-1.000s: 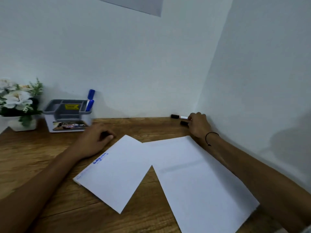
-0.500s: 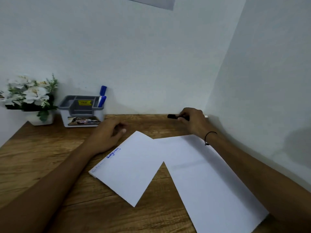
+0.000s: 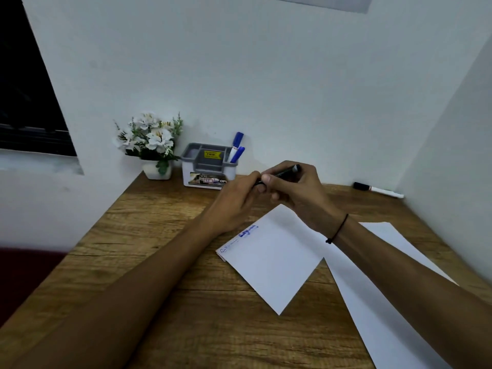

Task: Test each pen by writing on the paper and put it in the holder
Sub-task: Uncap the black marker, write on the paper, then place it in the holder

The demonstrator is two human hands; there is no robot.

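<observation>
**Black pen held in both hands above the paper**

The black pen (image 3: 283, 173) sits in the air above the wooden desk, just right of the holder (image 3: 208, 169) and nearer the viewer than it. The right hand (image 3: 300, 194) has its fingers curled round the barrel, with the pen's rear end poking out past the knuckles. The left hand (image 3: 239, 198) meets it from the other side, its thumb and fingers closed on the pen's front end; whether the cap is on or off cannot be told, since the fingers cover it.

Below the hands, nearer than the holder and to its right, lies a sheet of paper (image 3: 274, 262) turned at an angle, with blue scribbles (image 3: 247, 230) along the edge facing the holder. A second sheet (image 3: 372, 302) lies further right, partly under the right forearm, which wears a thin black wrist cord (image 3: 338, 230).

The holder is a grey and white tray standing against the back wall, with two blue-capped pens (image 3: 236, 149) upright in its right-hand compartment. Well to the right of the holder, by the corner of the walls, another pen (image 3: 378, 189) with a black cap and white body lies flat on the desk (image 3: 159, 249). Just left of the holder stands a small white pot of white flowers (image 3: 151, 139).
</observation>
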